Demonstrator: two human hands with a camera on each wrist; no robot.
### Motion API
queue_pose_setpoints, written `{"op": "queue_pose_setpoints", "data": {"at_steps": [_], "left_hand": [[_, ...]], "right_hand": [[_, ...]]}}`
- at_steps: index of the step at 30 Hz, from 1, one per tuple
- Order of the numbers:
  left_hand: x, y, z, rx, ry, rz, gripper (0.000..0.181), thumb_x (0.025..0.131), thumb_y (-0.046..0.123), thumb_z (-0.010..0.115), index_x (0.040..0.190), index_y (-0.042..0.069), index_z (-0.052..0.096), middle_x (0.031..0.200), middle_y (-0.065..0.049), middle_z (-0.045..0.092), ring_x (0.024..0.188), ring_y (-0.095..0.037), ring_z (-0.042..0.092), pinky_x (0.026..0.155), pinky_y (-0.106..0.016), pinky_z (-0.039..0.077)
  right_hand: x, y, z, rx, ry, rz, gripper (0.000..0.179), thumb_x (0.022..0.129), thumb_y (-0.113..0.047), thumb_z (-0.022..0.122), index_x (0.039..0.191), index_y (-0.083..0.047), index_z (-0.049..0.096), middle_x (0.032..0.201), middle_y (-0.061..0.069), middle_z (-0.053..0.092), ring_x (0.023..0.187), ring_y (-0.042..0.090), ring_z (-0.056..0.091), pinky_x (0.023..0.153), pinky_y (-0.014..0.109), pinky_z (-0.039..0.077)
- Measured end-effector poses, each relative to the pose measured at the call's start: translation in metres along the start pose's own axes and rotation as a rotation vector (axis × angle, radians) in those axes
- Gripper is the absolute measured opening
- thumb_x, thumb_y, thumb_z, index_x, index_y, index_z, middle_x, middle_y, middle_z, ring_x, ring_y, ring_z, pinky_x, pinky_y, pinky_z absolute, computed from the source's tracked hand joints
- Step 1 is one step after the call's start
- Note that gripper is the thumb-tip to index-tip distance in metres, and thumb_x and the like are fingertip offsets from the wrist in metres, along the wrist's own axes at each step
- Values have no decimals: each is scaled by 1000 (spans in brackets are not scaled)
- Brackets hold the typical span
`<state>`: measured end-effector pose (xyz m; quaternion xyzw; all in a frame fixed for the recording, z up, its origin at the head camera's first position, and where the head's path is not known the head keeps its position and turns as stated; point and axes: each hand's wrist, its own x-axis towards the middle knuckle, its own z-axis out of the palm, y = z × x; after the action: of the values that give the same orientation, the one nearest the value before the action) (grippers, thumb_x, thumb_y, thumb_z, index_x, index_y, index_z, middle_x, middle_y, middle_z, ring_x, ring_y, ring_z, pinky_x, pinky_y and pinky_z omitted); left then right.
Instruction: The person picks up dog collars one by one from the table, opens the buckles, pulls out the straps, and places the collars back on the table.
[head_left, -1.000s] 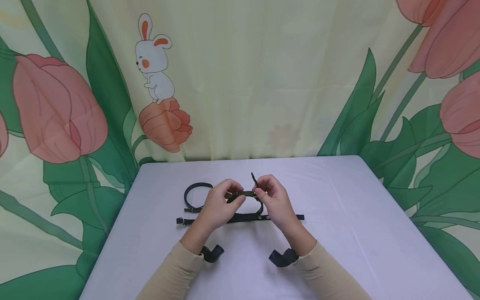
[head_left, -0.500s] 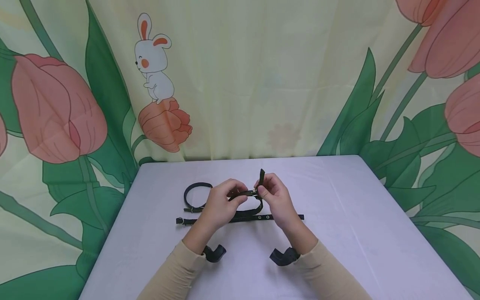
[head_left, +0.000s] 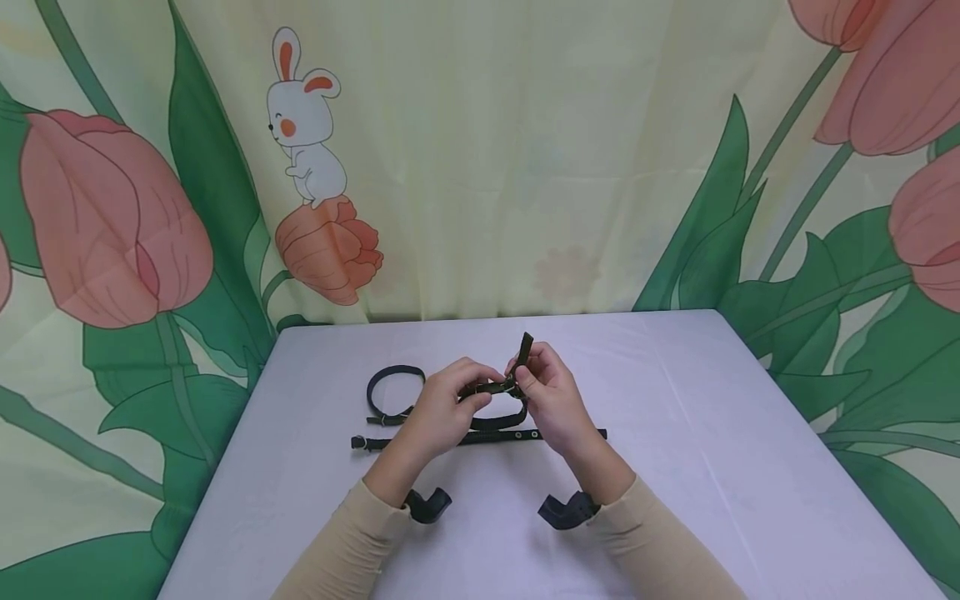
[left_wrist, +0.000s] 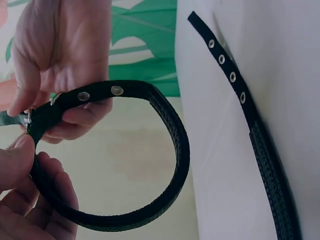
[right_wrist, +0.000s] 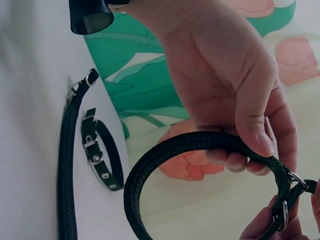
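Observation:
Both hands hold a dark collar [left_wrist: 183, 150] bent into a round loop above the table, with a metal buckle and metal-rimmed holes. My left hand [head_left: 442, 407] pinches the band left of the buckle, thumb and fingertips on either side of it. At the buckle, my right hand [head_left: 553, 398] pinches the strap with thumb and fingers. The free strap end [head_left: 526, 347] stands up through the buckle, beside the right fingers. In the right wrist view a buckle frame [right_wrist: 285, 216] and a second metal ring [right_wrist: 298, 180] show near the fingertips.
A second collar [head_left: 372, 388], fastened into a ring, lies on the white-covered table [head_left: 675, 433] to the left. Another collar [head_left: 369, 443] lies stretched out flat below the hands. Behind the table hangs a curtain [head_left: 480, 167] with tulips and a rabbit.
The strap end has turned from thin and left-leaning to upright, then tilted right, and sticks up further. Left fingertips have moved right, closer to the buckle.

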<state>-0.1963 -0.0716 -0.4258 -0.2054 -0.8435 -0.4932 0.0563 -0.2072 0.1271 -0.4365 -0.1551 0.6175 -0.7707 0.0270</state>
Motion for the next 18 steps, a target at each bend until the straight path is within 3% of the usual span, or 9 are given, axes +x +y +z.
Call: {"op": "queue_pose_setpoints", "data": {"at_steps": [7,14,18], "left_hand": [[1,2,-1,2,-67,-3,33,100,-3,70,122,21,74,109,3,68,97,-15,65,85,-31,57],[3,1,-1,-51,-161,-27,32,103,-6,63,123,19,64,122,-4,65,116,-22,64,102,-46,56],[2,2,0,-100,-180,-45,31,104,-5,62,122,19,62,129,-5,65,123,-25,63,106,-50,55]], "right_hand": [[0,-1,1,11,1,-7,18,109,-7,58,123,0,49,110,0,61,106,15,62,92,25,53],[-1,-1,1,15,-24,-18,10,109,-8,59,117,-13,54,110,-1,61,105,15,61,92,26,54],[-1,0,1,8,-29,-18,10,109,-8,58,118,-11,54,110,0,61,105,14,61,93,26,54]]}}
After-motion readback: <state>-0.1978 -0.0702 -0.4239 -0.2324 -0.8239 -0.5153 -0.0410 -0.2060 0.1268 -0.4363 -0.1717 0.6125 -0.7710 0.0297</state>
